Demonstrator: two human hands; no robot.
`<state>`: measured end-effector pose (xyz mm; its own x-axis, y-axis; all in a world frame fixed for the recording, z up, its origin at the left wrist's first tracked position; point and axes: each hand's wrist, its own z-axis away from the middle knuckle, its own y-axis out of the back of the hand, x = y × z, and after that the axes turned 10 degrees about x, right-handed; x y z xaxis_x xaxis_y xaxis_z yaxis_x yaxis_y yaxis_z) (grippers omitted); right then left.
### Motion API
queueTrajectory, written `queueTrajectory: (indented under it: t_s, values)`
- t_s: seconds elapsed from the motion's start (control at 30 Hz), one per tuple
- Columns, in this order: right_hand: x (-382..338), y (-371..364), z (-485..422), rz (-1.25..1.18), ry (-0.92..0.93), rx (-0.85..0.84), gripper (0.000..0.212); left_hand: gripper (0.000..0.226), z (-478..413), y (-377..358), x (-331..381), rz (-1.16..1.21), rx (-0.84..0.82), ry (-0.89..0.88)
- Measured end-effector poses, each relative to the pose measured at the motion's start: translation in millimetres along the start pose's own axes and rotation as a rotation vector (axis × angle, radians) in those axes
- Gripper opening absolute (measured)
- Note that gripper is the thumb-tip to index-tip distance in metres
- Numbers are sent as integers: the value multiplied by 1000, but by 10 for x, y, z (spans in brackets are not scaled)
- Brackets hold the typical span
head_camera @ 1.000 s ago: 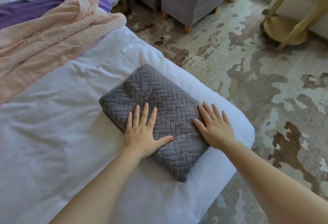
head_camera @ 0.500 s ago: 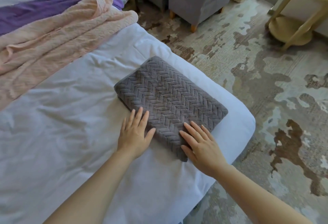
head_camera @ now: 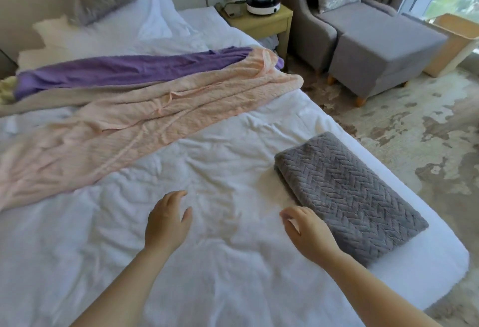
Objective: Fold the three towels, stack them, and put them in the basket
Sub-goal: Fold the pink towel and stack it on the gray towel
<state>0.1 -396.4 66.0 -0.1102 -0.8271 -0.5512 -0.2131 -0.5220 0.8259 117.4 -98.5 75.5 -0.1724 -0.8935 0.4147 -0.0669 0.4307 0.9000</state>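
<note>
Grey folded towel (head_camera: pixel 347 197); two unfolded towels (head_camera: pixel 145 124) (head_camera: pixel 124 70)

A home bedroom: white-sheeted bed (head_camera: pixel 233 262), pillows (head_camera: pixel 145 15), nightstand (head_camera: pixel 261 22), grey armchair (head_camera: pixel 344 15).

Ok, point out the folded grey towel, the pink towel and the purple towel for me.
grey towel (head_camera: pixel 347 197), head view, middle of its folded top face.
pink towel (head_camera: pixel 145 129), head view, middle of the unfolded cloth.
purple towel (head_camera: pixel 124 70), head view, middle of its visible strip.
</note>
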Motion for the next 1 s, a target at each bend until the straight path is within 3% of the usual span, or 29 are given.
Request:
queueTrajectory:
  t_s: [0.2,0.37,0.53,0.63,0.83,1.0]
  values:
    - [-602,-696,-628,-75,-30,-105,18,60,-136,143,-1057,-192,-33,311]
    - [-971,-1315,-1288,-59,31,-210,22,73,-483,-2,-1636,-277,-129,460]
    - [-1209,-1944,-2050,89,55,-195,33,70,-919,-341,-2117,-267,-138,474]
    - [-1307,-2340,-2478,164,76,-142,41,68,-955,-717,-2356,-289,-132,582]
    - [-1459,-3105,-3255,194,198,-17,58,65,-864,-1267,-2611,-408,21,583]
    - [-1546,-3447,-3663,267,225,21,34,63,-842,-1385,-2658,-406,80,566]
